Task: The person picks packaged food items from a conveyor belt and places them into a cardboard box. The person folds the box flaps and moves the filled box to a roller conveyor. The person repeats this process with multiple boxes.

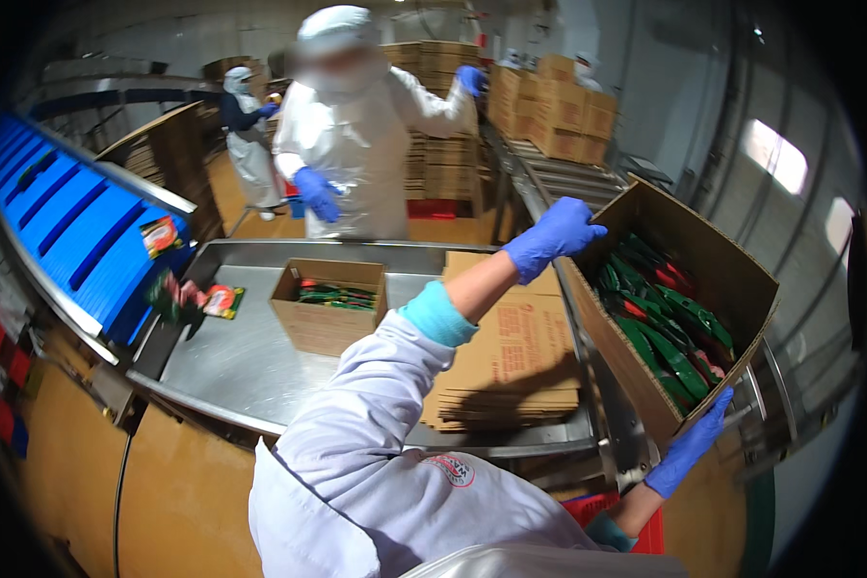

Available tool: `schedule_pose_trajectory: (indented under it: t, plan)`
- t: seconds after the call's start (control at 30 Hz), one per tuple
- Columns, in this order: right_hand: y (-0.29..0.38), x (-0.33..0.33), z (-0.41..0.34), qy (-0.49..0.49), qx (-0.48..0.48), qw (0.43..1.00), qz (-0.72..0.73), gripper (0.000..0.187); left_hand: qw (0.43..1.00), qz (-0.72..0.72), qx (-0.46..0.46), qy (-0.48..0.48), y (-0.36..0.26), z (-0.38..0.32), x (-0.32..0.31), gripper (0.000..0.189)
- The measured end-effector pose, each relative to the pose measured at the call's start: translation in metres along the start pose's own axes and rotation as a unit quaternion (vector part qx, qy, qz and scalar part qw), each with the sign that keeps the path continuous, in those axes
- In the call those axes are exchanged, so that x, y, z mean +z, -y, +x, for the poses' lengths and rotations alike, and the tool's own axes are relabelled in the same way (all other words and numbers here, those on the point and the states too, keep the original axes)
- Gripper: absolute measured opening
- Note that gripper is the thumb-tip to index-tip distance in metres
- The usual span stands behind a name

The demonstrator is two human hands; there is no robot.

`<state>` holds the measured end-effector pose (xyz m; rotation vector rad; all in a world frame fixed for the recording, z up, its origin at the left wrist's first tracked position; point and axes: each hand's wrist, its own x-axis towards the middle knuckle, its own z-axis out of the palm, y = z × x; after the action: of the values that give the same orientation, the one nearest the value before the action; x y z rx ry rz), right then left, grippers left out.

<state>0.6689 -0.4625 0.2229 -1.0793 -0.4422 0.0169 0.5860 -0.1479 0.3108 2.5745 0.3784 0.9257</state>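
My left hand (553,235), in a blue glove, grips the top edge of an open cardboard box (730,282) at its far left corner. Beneath the near right corner, my gloved right hand (693,442) supports the same box. The box tilts over the end of a metal roller conveyor. Inside lie several green and red packets (665,325). A stack of flattened cartons (502,325) with red print lies left of the box, under my left arm. Further left, a smaller-looking open carton (332,329) holding upright packets stands in a steel tray table (253,376).
A blue cleated conveyor belt (79,209) slopes down into the tray's left end, where packets (224,300) drop. Across the tray stands a co-worker (361,144) in white. Filled cartons (567,108) sit on the roller conveyor (567,170). A red crate (650,535) is below me.
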Motion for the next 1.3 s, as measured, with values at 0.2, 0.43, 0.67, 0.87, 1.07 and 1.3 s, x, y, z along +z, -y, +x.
schedule_pose_trajectory:
  t: [0.2,0.43,0.67,0.87,1.07,1.3]
  plan:
    - [-0.077,-0.153,0.052,-0.15,0.015,0.989,-0.01,0.05,0.989,-0.111,0.081,0.049,-0.059,0.065,0.133,0.035]
    - [-0.09,-0.163,0.034,-0.136,-0.001,0.979,-0.151,0.076,0.981,-0.101,0.134,0.094,-0.117,0.115,0.18,0.021]
    - [-0.092,-0.167,0.02,0.13,-0.117,0.877,-0.447,0.074,0.951,-0.161,0.259,0.047,-0.089,0.074,0.198,0.069]
    - [-0.09,-0.137,0.046,0.281,-0.192,0.748,-0.569,0.045,0.973,-0.101,0.206,0.032,-0.017,-0.055,0.297,0.11]
    - [-0.157,-0.09,0.104,0.163,-0.075,0.911,-0.371,0.1,0.976,0.018,0.185,0.113,-0.019,-0.057,0.303,0.095]
    - [-0.233,0.035,0.251,0.157,-0.155,0.737,-0.639,0.122,0.945,0.052,0.206,0.25,-0.033,-0.043,0.287,0.085]
